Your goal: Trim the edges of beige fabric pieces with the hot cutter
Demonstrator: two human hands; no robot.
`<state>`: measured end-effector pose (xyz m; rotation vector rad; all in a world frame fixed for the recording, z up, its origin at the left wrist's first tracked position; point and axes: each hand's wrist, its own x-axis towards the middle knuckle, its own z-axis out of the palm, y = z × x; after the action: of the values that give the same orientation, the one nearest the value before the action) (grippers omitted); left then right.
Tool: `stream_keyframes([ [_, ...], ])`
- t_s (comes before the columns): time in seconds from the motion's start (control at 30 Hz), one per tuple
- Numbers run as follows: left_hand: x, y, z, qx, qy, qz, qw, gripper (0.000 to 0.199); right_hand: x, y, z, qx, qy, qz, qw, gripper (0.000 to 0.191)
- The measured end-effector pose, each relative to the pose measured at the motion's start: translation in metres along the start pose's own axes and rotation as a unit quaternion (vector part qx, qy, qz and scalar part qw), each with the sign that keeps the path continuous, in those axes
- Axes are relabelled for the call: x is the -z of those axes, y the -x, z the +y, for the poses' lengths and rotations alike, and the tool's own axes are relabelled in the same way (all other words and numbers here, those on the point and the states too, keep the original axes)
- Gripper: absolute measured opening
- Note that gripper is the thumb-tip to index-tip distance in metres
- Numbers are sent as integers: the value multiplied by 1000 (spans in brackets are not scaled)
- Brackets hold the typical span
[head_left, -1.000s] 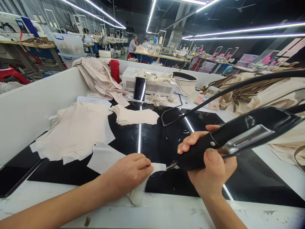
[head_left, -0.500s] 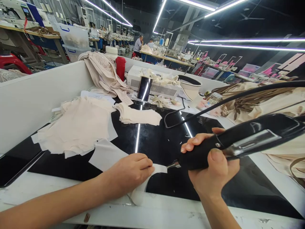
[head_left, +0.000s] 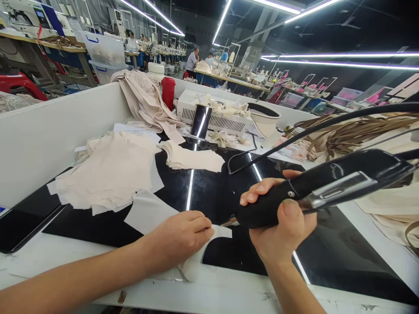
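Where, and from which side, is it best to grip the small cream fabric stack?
Best is probably its right end, coming from the right: pinch all layers of the small cream fabric stack between thumb and fingers. This end lies out over the black sheet, while the left end sits close to the large fabric pile.

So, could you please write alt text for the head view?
A person's right hand holds a black handheld tool, its metal tip near a white piece the left hand pinches over a black surface; pale pieces lie beyond.
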<state>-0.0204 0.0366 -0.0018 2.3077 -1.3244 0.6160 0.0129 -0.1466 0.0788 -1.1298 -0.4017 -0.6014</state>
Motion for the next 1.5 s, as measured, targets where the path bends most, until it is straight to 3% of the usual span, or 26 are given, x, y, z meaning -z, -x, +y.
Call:
stream_keyframes([
  [0.3,-2,0,0,2,-9,-11,1000,21,-2,2,2,-5,8,-9,1000,32],
  [0.53,3,-1,0,-1,7,-16,1000,23,9,-2,-6,-1,22,32,999,36],
  [1.33,1,1,-2,11,42,-16,999,23,3,13,-13,-30,13,-11,999,34],
  [1.5,3,0,-2,10,38,-32,999,26,9,9,-16,-13,14,17,1000,41],
])
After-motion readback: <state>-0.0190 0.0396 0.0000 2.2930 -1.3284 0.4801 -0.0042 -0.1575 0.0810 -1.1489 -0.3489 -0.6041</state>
